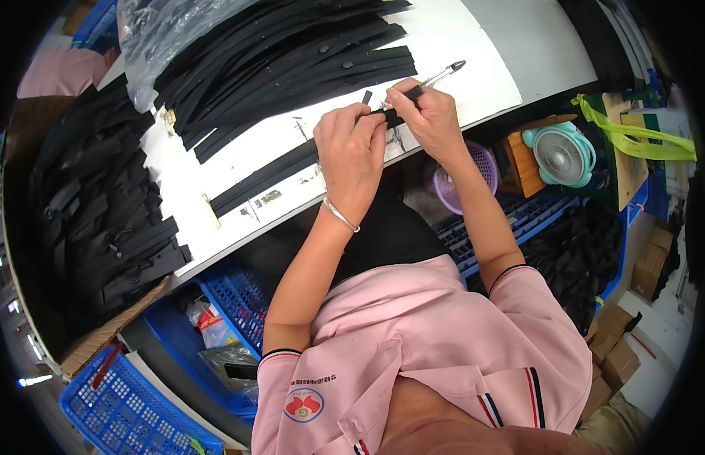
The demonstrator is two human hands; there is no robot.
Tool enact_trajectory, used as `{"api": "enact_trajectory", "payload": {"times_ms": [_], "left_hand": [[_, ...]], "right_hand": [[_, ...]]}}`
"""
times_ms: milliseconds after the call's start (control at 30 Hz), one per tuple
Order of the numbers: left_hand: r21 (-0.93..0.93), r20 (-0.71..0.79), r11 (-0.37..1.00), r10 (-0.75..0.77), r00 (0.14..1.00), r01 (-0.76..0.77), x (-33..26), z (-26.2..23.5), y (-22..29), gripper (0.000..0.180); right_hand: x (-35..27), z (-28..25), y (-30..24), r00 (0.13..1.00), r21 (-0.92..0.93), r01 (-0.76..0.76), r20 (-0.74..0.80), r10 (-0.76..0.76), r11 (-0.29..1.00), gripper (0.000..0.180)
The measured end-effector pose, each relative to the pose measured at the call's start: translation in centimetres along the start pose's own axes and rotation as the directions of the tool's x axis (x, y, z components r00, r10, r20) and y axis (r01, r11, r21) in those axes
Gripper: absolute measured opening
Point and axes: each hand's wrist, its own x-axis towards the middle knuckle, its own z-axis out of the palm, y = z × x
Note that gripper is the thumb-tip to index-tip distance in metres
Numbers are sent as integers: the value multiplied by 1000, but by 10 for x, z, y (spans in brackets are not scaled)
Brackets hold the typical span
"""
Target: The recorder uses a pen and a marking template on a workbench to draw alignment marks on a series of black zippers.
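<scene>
I see a black strap [276,171] lying flat along the white tabletop [474,83] near its front edge. My left hand [351,155] presses its end down, fingers curled together; my right hand [428,110] pinches a pen [436,77] over it. A pile of black straps [276,61] lies just behind.

A clear plastic bag [151,38] lies crumpled at the upper left. Brown cartons [618,341] stack at the lower right (one more [652,265] above them). A small red-and-white packet [210,324] sits in the lower-left blue crate [238,303].
</scene>
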Motion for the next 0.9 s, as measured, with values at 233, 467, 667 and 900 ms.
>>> {"api": "enact_trajectory", "payload": {"times_ms": [233,467,667,900], "left_hand": [[4,7,1000,4,1000,-4,-1,1,-1,12],[7,3,1000,-2,1000,2,-1,1,-1,13],[-8,2,1000,2,1000,-2,0,1,-1,12],[160,72,987,-5,997,-7,4,-8,5,53]], "right_hand": [[0,0,0,999,-93,23,26,-21,995,18],[-4,-1,7,997,175,40,-71,-28,984,19],[-4,-1,7,997,134,74,16,-77,988,20],[-10,-3,16,1000,243,4,-3,-4,970,18]]}}
